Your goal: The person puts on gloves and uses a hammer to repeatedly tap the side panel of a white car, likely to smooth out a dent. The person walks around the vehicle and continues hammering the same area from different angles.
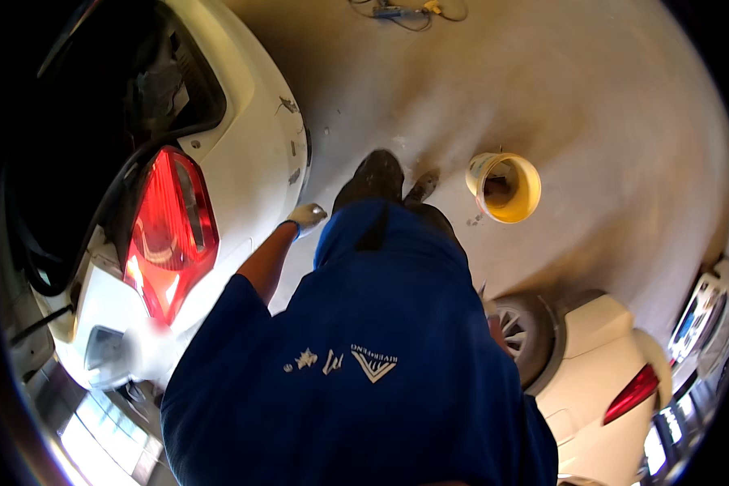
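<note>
My left hand (306, 215), in a pale work glove with a blue cuff, hangs beside my left thigh, close to the rear corner of a white car (259, 162). Its fingers look curled in; what they hold, if anything, is hidden. Of my right hand (489, 309) only a small part shows past my right side, next to the wheel (517, 330) of a beige car (591, 356). A small pointed tip sticks up there, too small to name. My blue shirt hides the rest of that hand.
A yellow-white bucket (478, 168) with something dark inside stands on the grey floor ahead to the right. The white car's red tail light (172, 231) is on my left. A tool with a cable (397, 12) lies farther ahead. More vehicles (705, 308) stand at the far right.
</note>
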Demonstrator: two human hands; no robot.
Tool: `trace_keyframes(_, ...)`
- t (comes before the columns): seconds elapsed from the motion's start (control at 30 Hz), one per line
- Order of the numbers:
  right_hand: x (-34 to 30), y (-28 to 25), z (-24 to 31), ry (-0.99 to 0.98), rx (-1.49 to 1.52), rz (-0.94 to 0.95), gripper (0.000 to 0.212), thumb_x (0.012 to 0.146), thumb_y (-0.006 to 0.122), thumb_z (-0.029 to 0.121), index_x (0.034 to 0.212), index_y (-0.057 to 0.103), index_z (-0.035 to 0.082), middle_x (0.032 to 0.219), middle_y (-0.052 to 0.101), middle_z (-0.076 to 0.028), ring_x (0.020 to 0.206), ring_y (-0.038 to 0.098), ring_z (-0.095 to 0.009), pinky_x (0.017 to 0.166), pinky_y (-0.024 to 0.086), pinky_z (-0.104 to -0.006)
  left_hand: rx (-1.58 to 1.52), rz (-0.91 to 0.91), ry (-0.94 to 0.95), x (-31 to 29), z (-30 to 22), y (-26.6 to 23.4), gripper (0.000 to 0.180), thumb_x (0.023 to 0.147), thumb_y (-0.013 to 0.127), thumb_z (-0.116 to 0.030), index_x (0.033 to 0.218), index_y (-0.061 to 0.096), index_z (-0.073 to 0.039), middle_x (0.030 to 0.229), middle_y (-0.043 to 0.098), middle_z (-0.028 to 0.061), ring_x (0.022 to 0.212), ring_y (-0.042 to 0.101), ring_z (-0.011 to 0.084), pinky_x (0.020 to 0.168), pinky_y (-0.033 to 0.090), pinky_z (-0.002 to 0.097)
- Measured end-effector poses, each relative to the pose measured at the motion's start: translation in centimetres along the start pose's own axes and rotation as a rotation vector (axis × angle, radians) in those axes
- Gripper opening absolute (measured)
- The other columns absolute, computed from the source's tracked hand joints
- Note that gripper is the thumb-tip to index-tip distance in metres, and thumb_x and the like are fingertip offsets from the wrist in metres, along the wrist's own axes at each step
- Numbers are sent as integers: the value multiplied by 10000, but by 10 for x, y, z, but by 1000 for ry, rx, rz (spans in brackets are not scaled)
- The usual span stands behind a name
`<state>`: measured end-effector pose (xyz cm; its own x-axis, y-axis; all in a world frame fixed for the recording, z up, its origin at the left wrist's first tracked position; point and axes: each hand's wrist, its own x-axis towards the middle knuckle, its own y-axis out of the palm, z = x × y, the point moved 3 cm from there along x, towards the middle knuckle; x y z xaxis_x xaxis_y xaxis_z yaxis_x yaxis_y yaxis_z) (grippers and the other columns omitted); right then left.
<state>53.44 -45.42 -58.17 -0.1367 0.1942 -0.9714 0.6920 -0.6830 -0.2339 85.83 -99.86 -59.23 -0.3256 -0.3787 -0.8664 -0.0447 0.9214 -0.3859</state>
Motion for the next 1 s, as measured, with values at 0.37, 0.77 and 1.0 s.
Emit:
trace_keyframes(0.37, -25, -67, 612, -758, -89, -93, 347, 1011, 555, 440, 936, 599, 104, 621, 478, 45, 483, 429, -75, 453, 370, -244, -363, -170, -164, 96, -154, -61, 500, 853, 595, -451, 1151, 709, -67, 1120, 708, 245, 1102, 657, 398, 972, 499, 448)
trace_keyframes(0.77, -149, 56, 971, -1102, -500, 114, 198, 973, 656, 275, 883, 549, 135, 679, 500, 40, 530, 488, -84, 473, 406, -256, -780, -557, -346, 119, -342, -120, 510, 905, 561, -444, 1200, 686, -47, 1149, 711, 209, 1097, 672, 335, 967, 502, 412)
trace_keyframes(1.0, -21, 83, 1094, -834, -1076, 151, 366, 947, 623, 450, 748, 534, 156, 560, 461, 20, 400, 415, -140, 397, 319, -347, -900, -567, -582, 57, -461, -23, 419, 901, 581, -411, 1091, 721, -65, 1056, 729, 194, 1019, 694, 336, 908, 524, 428)
